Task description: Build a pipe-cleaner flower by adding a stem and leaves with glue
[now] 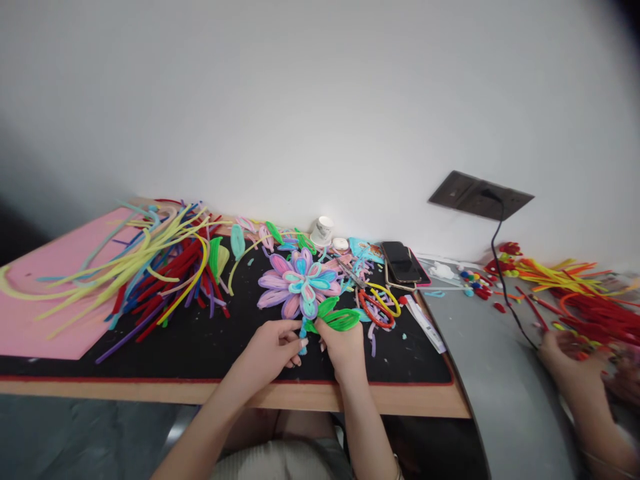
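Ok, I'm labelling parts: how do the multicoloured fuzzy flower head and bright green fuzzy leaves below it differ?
The multicoloured fuzzy flower head mixes pink, purple and blue; the bright green fuzzy leaves show only green. The flower head is wider than the leaves. Both show looped strands.

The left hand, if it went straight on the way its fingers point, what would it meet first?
The blue pipe-cleaner stem of the flower, which the left hand seems to pinch; past it, the right hand looks next in line, though one view leaves depth unclear.
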A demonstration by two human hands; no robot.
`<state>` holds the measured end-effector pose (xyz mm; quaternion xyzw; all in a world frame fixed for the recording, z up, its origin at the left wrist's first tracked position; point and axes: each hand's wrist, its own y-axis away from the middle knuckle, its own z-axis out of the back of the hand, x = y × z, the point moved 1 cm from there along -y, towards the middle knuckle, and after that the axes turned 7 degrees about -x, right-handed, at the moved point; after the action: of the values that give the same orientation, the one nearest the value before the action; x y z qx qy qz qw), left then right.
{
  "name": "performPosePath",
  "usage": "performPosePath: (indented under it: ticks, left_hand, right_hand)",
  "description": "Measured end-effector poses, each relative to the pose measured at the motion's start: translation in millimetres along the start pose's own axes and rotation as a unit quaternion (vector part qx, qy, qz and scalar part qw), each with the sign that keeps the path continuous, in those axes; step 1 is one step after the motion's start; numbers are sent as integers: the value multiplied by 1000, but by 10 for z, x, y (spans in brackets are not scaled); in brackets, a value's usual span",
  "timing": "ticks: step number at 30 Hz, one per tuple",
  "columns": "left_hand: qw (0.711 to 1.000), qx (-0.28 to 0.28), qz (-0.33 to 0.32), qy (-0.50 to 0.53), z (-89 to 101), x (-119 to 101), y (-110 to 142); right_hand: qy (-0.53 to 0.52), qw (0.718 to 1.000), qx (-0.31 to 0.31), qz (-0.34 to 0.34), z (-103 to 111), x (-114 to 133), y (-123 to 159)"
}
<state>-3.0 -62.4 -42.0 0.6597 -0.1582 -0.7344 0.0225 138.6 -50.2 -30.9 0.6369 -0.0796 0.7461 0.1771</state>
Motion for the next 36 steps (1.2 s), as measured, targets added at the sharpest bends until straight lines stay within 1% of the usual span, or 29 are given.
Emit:
performPosePath:
  ticks: [7,14,21,24,27,30,32,36]
  left_hand:
    - [999,18,-10,-26,-2,-39,9]
    - [998,32,-29,-56,14,-63,11]
    - [997,34,-25,-65,12,-114,35]
    - [997,29,-21,-62,6,-131,49]
    - [998,17,-16,-63,-6,-129,55]
    - [996,-2,-23,-82,-21,-112,59]
    - [993,-20,-35,-108,-33,-107,73]
    - [983,-32,-61,-168,-67,-135,135]
  right_hand:
    - [-6,1000,-14,6,-20,-66,-6]
    - [-10,1000,-5,8,-20,-54,3]
    - [2,1000,2,14,-15,-97,-23]
    - [-16,999,26,10,5,-118,-43]
    - [-62,997,43,-9,65,-114,-54]
    - [-86,995,33,-28,171,-85,-58]
    - [-86,995,31,-28,249,-63,-63]
    - [-86,995,40,-15,365,-42,-84]
